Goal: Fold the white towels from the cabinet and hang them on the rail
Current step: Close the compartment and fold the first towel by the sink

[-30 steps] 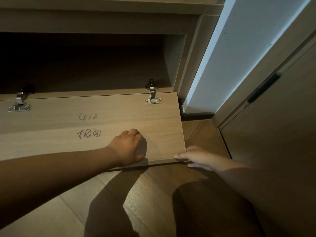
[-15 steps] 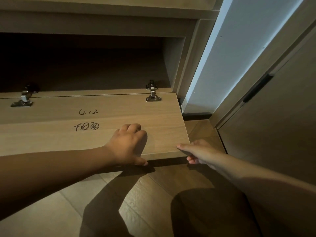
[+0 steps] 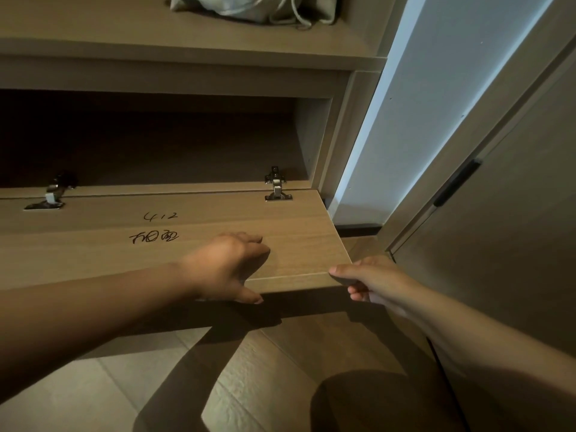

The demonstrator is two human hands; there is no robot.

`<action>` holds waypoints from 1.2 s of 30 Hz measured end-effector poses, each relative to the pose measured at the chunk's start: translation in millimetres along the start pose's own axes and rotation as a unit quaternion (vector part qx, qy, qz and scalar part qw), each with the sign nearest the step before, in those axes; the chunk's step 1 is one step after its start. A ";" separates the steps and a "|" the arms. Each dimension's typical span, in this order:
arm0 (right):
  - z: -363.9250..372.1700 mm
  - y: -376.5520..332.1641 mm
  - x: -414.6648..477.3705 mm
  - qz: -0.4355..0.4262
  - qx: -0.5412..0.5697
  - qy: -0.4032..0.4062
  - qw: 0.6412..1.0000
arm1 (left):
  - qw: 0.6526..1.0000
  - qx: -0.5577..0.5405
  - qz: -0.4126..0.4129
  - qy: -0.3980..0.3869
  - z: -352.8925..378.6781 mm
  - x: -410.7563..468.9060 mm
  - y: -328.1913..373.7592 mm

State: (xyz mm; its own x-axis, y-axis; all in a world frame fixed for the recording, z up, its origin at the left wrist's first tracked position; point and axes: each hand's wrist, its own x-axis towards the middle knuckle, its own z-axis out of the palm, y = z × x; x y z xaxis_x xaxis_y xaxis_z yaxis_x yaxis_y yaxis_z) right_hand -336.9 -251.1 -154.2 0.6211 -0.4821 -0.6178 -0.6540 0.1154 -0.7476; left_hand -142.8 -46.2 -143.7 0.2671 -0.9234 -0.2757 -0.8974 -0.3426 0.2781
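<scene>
Hands first, in the head view. The left hand (image 3: 227, 266) reaches in from 9 o'clock and grips the front edge of the cabinet flap (image 3: 299, 244): its fingers curl onto the top face and the thumb tucks under the edge. The right hand (image 3: 371, 282) comes in from 4 o'clock and pinches the flap's front right corner, with the thumb on the edge and the curled fingers below it.

The flap lies folded down and nearly level, held along its back edge by a right hinge (image 3: 277, 188) at 12 o'clock of the left hand and a left hinge (image 3: 50, 198) out at 9 o'clock. Handwritten marks (image 3: 156, 227) sit on the flap just beyond the left wrist.

The cabinet (image 3: 339, 126) stands open behind the flap. Its compartment is too dark to tell whether towels lie in it.

On the shelf (image 3: 156, 35) above, at 12 o'clock, rests a pale drawstring bag (image 3: 249, 7). At 3 o'clock is a door with a dark handle (image 3: 455, 187). Wood floor (image 3: 280, 369) fills 6 o'clock.
</scene>
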 end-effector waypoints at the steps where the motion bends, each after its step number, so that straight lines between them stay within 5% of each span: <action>1: -1.3 -3.1 -1.9 -0.009 0.002 0.000 1.000 | 1.000 -0.005 0.005 0.004 -4.2 -0.8 -0.7; 6: -8.7 -19.0 -12.2 -0.117 -0.148 0.066 0.980 | 0.999 -0.013 0.033 0.036 -32.8 -9.2 -0.1; 10: -13.5 -30.2 -16.9 -0.220 -0.151 0.088 0.960 | 0.995 -0.018 0.042 0.088 -59.3 -14.9 1.7; 16: -20.3 -59.7 -17.4 -0.363 -0.238 0.215 0.875 | 0.979 -0.044 0.024 0.199 -95.7 -9.4 1.1; 24: -27.8 -102.9 -14.7 -0.418 -0.372 0.342 0.755 | 0.956 -0.027 0.025 0.292 -114.9 -2.3 -0.9; 29: -33.2 -140.7 -1.0 -0.443 -0.453 0.410 0.656 | 0.920 0.090 0.005 0.382 -147.0 11.5 -5.9; 36: -32.0 -174.4 19.8 -0.438 -0.433 0.420 0.666 | 0.911 0.132 -0.120 0.373 -165.7 35.4 -21.5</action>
State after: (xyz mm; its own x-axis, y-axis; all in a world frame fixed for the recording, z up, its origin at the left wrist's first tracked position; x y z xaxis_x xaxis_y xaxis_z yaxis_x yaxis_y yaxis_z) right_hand -224.4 -308.6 -28.2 0.7046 -0.3937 0.5904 -0.4297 -0.8988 -0.0865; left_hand -55.8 -100.2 -7.0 0.5432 -0.7216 0.4292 -0.8082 -0.5880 0.0342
